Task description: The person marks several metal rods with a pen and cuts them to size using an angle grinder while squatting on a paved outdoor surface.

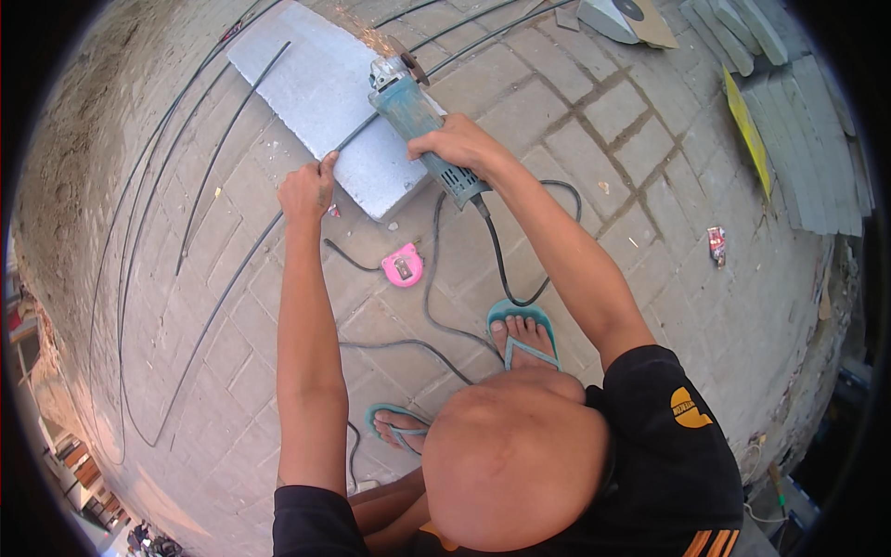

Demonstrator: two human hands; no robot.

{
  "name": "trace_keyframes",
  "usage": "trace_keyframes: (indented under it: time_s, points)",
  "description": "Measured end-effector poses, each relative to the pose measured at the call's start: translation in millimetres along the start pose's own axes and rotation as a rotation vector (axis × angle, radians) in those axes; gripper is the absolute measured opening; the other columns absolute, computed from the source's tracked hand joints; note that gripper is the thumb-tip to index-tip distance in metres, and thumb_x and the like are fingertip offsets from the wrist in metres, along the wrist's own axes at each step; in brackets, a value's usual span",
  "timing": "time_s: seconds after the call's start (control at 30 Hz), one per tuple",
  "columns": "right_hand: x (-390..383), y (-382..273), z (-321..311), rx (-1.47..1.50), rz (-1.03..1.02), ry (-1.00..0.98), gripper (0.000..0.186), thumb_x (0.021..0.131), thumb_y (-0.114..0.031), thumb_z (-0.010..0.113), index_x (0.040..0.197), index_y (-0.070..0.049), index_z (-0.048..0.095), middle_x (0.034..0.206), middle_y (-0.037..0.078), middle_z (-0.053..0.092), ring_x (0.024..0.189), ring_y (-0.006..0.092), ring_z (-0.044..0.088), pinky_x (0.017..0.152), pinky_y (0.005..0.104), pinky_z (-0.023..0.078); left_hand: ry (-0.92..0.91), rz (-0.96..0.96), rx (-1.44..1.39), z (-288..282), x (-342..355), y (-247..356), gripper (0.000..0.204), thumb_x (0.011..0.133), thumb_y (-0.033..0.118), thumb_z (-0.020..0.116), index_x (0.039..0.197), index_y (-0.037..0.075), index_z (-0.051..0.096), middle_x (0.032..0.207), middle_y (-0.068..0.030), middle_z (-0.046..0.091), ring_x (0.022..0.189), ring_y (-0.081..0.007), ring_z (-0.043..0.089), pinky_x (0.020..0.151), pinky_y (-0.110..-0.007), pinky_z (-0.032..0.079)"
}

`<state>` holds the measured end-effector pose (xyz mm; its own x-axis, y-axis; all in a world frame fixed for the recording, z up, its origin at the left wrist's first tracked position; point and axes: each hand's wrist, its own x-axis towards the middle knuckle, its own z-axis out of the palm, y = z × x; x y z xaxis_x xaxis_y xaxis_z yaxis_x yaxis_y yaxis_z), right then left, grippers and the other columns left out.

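My right hand (461, 146) is wrapped round the body of a teal angle grinder (408, 110), its thumb along the side. The grinder's cutting disc (408, 63) is at the far end, and orange sparks fly off to its left. My left hand (308, 190) is closed round a thin dark metal rod (251, 252), thumb stretched along it. From that hand the rod runs across a pale grey block (311, 79) and passes under the grinder. The exact spot where disc and metal meet is hard to see.
A pink tape measure (403, 266) lies on the paving near the block. The grinder's black cord (501, 265) loops beside my sandalled foot (524, 339). More rods (223, 139) lie at the left. Stacked grey slabs (803, 148) and a yellow sheet (745, 130) are at the right.
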<state>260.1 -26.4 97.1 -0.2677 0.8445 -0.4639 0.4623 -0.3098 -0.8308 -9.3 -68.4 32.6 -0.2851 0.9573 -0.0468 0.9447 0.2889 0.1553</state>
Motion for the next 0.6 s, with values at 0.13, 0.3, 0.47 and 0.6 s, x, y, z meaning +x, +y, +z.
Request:
trace_keyframes:
  time_s: [0.13,0.3,0.47,0.6]
  points:
    - [1.0,1.4,-0.3,-0.003,0.005,0.002,0.051,0.059,-0.03,0.078,0.084,0.012,0.065,0.08,0.018,0.064,0.068,0.024,0.061,0.058,0.0341,0.048,0.013,0.004,0.0,0.5,-0.1,0.2,0.07,0.094,0.066,0.039,0.085,0.005,0.074,0.083,-0.0271,0.068,0.084,-0.0453,0.067,0.074,-0.052,0.051]
    - [2.7,1.8,0.3,0.009,0.003,0.004,0.05,0.059,-0.03,0.078,0.083,0.012,0.065,0.08,0.018,0.064,0.067,0.0239,0.06,0.058,0.0344,0.048,0.015,0.006,0.007,3.2,1.4,-1.3,0.07,0.094,0.066,0.039,0.085,0.005,0.073,0.082,-0.0268,0.068,0.083,-0.045,0.067,0.074,-0.052,0.051]
    - [2.7,-0.8,0.2,0.008,0.008,0.016,0.05,0.059,-0.031,0.078,0.081,0.012,0.065,0.079,0.018,0.064,0.067,0.0243,0.06,0.058,0.0346,0.048,0.015,0.008,0.014,3.9,1.5,-1.5,0.07,0.094,0.065,0.04,0.085,0.005,0.074,0.083,-0.0268,0.068,0.083,-0.045,0.067,0.074,-0.052,0.052]
    - [6.9,1.9,-1.2,0.003,0.009,0.01,0.049,0.058,-0.031,0.078,0.08,0.012,0.065,0.079,0.018,0.064,0.067,0.0243,0.06,0.058,0.0346,0.048,0.027,0.008,-0.004,5.6,1.0,0.8,0.069,0.094,0.065,0.04,0.086,0.005,0.074,0.083,-0.0273,0.068,0.084,-0.0454,0.067,0.075,-0.052,0.052]
